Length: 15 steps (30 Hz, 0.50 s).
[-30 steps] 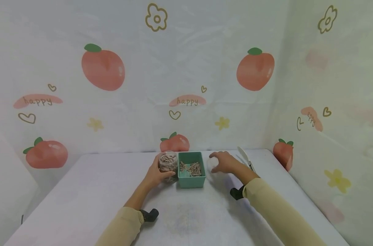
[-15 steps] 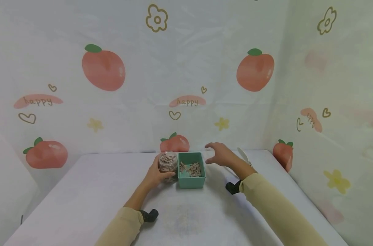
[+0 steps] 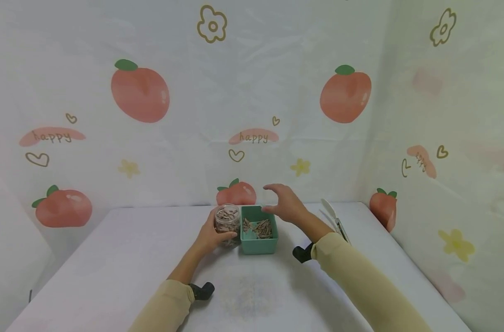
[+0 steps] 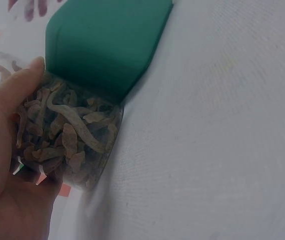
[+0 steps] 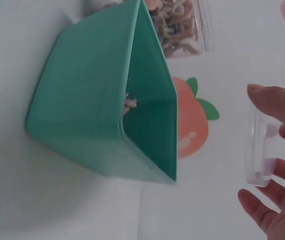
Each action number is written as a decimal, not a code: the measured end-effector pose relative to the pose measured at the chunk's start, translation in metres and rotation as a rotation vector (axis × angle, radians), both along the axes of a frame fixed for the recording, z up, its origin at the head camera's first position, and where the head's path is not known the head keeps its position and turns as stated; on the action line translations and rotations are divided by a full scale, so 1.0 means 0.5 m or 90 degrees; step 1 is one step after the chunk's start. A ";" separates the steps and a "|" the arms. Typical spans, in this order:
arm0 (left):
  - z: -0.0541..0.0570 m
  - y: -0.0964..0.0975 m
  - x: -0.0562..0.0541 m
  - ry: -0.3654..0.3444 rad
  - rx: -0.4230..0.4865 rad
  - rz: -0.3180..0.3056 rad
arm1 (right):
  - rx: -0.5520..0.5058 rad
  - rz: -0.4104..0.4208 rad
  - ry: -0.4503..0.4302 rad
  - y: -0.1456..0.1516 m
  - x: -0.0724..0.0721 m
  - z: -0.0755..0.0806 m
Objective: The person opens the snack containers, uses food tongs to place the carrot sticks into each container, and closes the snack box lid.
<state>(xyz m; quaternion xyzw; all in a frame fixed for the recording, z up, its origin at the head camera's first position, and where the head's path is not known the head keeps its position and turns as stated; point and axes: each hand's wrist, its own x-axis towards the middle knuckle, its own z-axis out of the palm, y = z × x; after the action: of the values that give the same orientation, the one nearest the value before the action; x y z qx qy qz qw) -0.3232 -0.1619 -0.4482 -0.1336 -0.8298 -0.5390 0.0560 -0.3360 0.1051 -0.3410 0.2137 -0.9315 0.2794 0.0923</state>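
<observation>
Clear and round, the jar [image 3: 227,218] stands without a lid, filled with dried brownish strips. My left hand [image 3: 209,236] grips its side, thumb in front and fingers behind, as the left wrist view also shows. Right against the jar is a green rectangular box [image 3: 258,247], with more dried strips [image 3: 263,228] lying on its bottom. My right hand [image 3: 291,204] is raised at the box's right back corner. Between thumb and fingers it holds a clear plastic lid [image 5: 255,155] by the rim, on edge, plain in the right wrist view.
A long metal utensil with flat pale ends, resembling tongs [image 3: 337,220], lies at the table's right rear. The white table [image 3: 123,267] ends at a fruit-print cloth backdrop [image 3: 185,161], with another cloth wall on the right.
My right hand has lifted the lid from the table right of the box and moved it up and left towards the jar. My left hand and the jar have stayed still.
</observation>
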 end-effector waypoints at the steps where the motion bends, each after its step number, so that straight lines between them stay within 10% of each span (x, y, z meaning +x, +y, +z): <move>1: 0.000 0.000 -0.001 0.000 0.000 0.001 | -0.008 0.002 0.005 -0.005 -0.001 -0.001; 15: -0.005 -0.002 -0.005 0.002 -0.002 0.001 | -0.086 0.054 0.063 -0.062 0.007 -0.021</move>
<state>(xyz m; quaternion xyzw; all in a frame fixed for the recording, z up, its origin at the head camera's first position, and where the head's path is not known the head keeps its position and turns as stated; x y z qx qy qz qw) -0.3259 -0.1632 -0.4507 -0.1336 -0.8305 -0.5377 0.0575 -0.3322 0.0742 -0.3513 0.2597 -0.8950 0.3346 0.1402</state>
